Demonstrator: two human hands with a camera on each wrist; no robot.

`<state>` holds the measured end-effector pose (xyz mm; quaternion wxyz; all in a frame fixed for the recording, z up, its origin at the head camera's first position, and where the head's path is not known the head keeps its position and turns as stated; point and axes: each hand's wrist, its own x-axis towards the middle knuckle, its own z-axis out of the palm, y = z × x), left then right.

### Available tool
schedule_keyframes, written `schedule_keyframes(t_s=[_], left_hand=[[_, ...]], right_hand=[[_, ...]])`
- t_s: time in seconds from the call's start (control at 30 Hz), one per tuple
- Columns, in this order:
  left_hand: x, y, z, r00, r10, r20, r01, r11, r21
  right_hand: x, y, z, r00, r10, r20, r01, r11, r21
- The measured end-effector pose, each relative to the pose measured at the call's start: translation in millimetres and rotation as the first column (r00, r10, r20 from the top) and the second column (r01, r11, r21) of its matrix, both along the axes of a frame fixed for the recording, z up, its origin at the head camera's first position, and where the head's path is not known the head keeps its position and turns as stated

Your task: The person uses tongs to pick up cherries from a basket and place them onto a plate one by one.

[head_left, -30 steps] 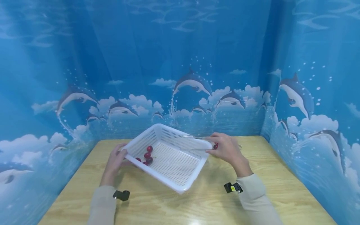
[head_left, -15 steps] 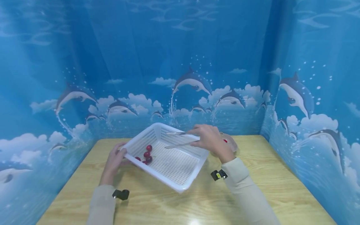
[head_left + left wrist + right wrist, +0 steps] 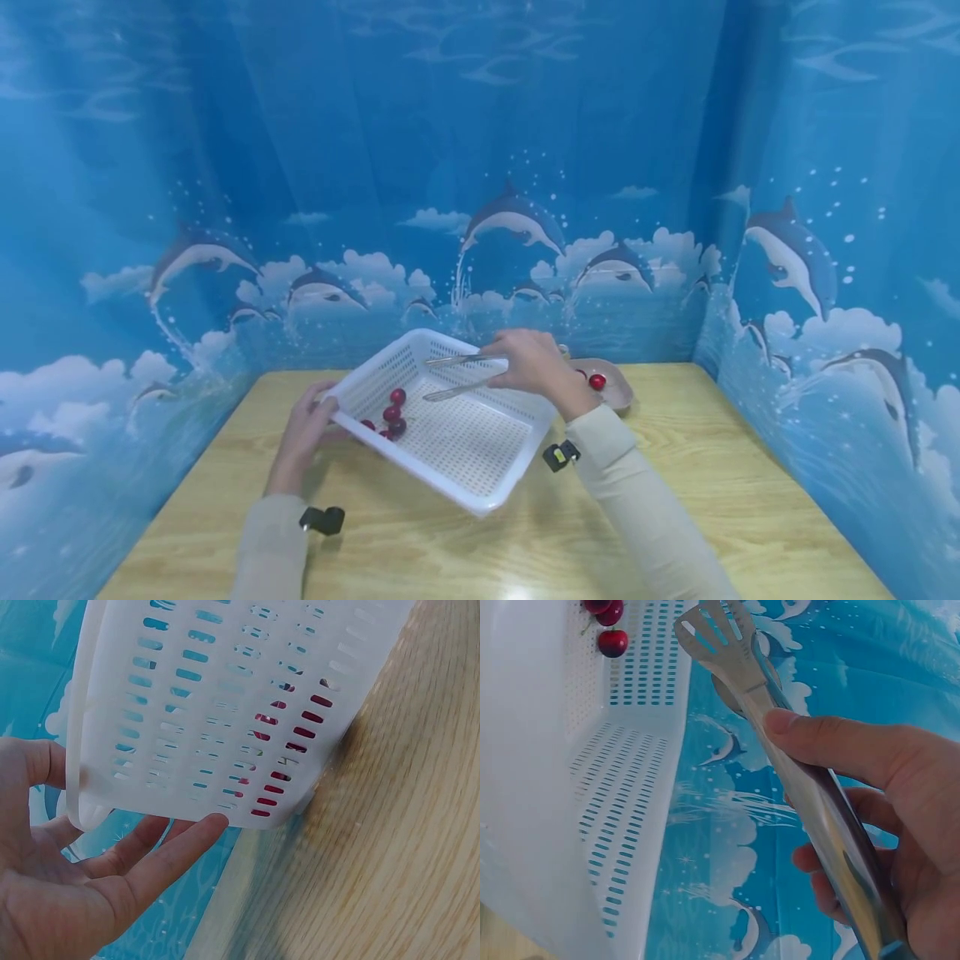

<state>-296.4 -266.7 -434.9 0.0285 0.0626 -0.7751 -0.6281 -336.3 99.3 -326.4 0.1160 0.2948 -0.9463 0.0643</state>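
The left hand grips the basket; cherries lie inside, at its side. The right hand holds the tongs, tips apart. Probably it is picking cherries; next calls for tips lowered around one.

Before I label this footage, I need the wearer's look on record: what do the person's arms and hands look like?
The left sleeve and right sleeve are long, plain and pale beige. Beside each cuff sits a small black device, left device and right device, the right one with a yellow patch. The left hand and right hand wear no gloves.
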Motion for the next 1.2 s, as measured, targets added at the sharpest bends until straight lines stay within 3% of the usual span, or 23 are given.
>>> schedule_keyframes(t_s=[0.27, 0.47, 0.73, 0.97, 1.2], left_hand=[[-0.1, -1, -1.3, 1.0, -0.008, 0.006, 0.008, 1.0, 0.01], [0.3, -1, 0.6, 1.0, -0.001, 0.018, 0.001, 1.0, 0.002], [0.8, 0, 3.8, 0.999, 0.007, 0.032, -0.007, 1.0, -0.012], [0.1, -1, 3.1, 1.0, 0.004, 0.01, -0.004, 1.0, -0.001], [-0.8, 0, 1.2, 1.0, -0.002, 0.009, 0.003, 1.0, -0.009]], right_hand=[[-7.0, -8, -7.5, 0.999, -0.009, 0.042, 0.008, 1.0, 0.016], [-15.8, -18, -3.6, 0.999, 0.037, 0.013, -0.038, 0.998, 0.057], [-31.9, -35, 0.6, 0.995, 0.09, 0.037, -0.092, 0.993, 0.067], [-47.5, -55, -0.4, 0.992, 0.124, -0.026, -0.121, 0.988, 0.099], [-61.2, -69, -11.4, 0.987, 0.149, -0.054, -0.142, 0.983, 0.115]])
